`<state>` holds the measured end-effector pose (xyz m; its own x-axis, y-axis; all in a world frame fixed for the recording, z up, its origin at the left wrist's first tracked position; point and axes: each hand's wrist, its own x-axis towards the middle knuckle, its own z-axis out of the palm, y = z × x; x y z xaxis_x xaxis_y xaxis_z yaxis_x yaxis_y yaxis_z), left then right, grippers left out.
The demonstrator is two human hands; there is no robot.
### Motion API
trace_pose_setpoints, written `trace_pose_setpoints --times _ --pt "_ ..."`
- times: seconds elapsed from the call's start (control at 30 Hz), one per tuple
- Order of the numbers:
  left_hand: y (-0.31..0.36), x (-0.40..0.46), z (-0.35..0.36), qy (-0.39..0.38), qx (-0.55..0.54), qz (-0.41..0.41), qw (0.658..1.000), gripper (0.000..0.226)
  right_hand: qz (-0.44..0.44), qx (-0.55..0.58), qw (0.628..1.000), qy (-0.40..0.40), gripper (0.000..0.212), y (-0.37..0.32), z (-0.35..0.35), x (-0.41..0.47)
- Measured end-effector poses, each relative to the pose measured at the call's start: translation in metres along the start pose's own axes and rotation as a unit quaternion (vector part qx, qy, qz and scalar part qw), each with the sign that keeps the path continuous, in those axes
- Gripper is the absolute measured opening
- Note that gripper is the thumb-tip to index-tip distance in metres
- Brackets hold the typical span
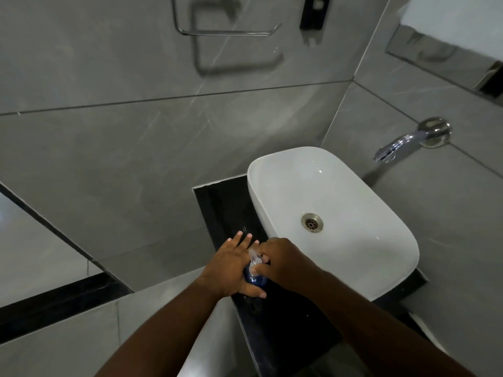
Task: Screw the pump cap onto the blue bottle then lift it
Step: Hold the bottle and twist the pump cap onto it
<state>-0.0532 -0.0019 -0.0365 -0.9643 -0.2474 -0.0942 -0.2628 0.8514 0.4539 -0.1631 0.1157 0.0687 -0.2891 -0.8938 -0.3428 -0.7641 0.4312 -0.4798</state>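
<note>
Black counter (275, 322): both hands grip blue bottle (254, 278), pump cap (254, 257).

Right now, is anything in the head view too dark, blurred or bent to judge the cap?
Head view: dim overall; the blue bottle sits low against the black counter, mostly hidden by both hands; the clear pump cap is small and slightly soft; wide-angle distortion bends the wall lines; glare on the tap.

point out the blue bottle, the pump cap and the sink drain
blue bottle (255, 278): head view, on the blue body showing between the hands
pump cap (254, 257): head view, on the clear pump head
sink drain (312, 222): head view, on the metal strainer's middle
</note>
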Motion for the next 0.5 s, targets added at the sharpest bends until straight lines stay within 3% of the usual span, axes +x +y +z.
trace_pose_setpoints --times 0.2,0.33,0.5 --pt "-0.004 0.000 0.004 0.008 -0.008 -0.003 1.000 0.121 -0.046 -0.024 0.999 0.002 0.021 -0.007 -0.008 -0.003" --pt "-0.005 -0.002 0.006 0.009 -0.015 -0.009 1.000 0.123 -0.041 -0.033 0.999 0.000 0.023 -0.004 -0.003 -0.001" --pt "-0.005 -0.004 0.008 0.023 -0.019 -0.010 1.000 0.129 -0.012 -0.012 1.000 0.013 0.047 0.004 0.007 -0.001"
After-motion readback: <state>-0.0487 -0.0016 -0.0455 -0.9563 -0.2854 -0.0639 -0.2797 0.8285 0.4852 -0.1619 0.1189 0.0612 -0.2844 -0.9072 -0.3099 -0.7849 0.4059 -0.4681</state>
